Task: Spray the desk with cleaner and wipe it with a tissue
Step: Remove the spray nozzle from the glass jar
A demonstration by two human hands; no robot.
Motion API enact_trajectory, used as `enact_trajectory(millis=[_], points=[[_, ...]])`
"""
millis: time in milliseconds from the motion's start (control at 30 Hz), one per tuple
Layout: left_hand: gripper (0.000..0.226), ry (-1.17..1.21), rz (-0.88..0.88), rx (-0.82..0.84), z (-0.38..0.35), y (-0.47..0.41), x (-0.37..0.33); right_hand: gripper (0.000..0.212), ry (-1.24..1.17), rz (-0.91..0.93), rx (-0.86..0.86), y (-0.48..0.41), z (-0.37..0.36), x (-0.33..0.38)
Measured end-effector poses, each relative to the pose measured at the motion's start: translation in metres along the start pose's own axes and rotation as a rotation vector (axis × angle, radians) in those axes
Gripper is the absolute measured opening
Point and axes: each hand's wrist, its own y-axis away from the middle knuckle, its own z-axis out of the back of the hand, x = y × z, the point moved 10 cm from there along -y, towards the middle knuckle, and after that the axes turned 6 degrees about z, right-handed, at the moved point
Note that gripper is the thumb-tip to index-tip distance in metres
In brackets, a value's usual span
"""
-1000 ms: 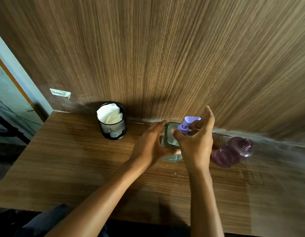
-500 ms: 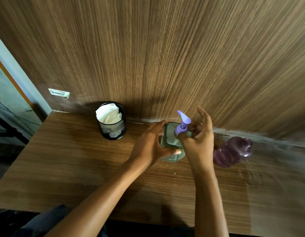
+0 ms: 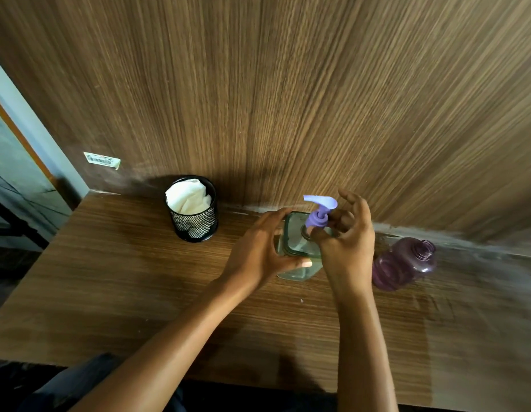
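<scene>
A clear square cleaner bottle (image 3: 294, 242) with a purple pump head (image 3: 319, 211) stands at the back of the wooden desk (image 3: 124, 278). My left hand (image 3: 258, 248) grips the bottle's left side, thumb across its front. My right hand (image 3: 346, 242) pinches the purple collar at the pump's base, its other fingers spread. The nozzle points left. White tissue (image 3: 188, 196) sits crumpled in a black mesh cup (image 3: 196, 224) left of the bottle.
A purple translucent bottle (image 3: 404, 263) without a cap lies on its side just right of my right hand. A wood-grain wall rises right behind the desk. The desk's left edge drops off beside a doorway.
The pump head has turned: its nozzle pointed right, then away, and now points left. My right hand's fingers shifted around the collar. My left hand stayed on the bottle.
</scene>
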Motion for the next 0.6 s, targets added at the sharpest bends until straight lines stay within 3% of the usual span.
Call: enact_trajectory(millis=[300, 500, 600], points=[[0.089, -0.105, -0.001, 0.026, 0.000, 0.000, -0.002, 0.023, -0.292, 0.086, -0.097, -0.006, 0.031, 0.027], [0.092, -0.057, 0.013, 0.026, -0.004, 0.004, 0.003, 0.022, -0.440, 0.097, -0.251, -0.004, 0.077, 0.032], [0.081, -0.080, 0.018, 0.011, -0.004, 0.002, 0.002, 0.023, -0.471, 0.117, -0.300, -0.003, 0.095, 0.036]])
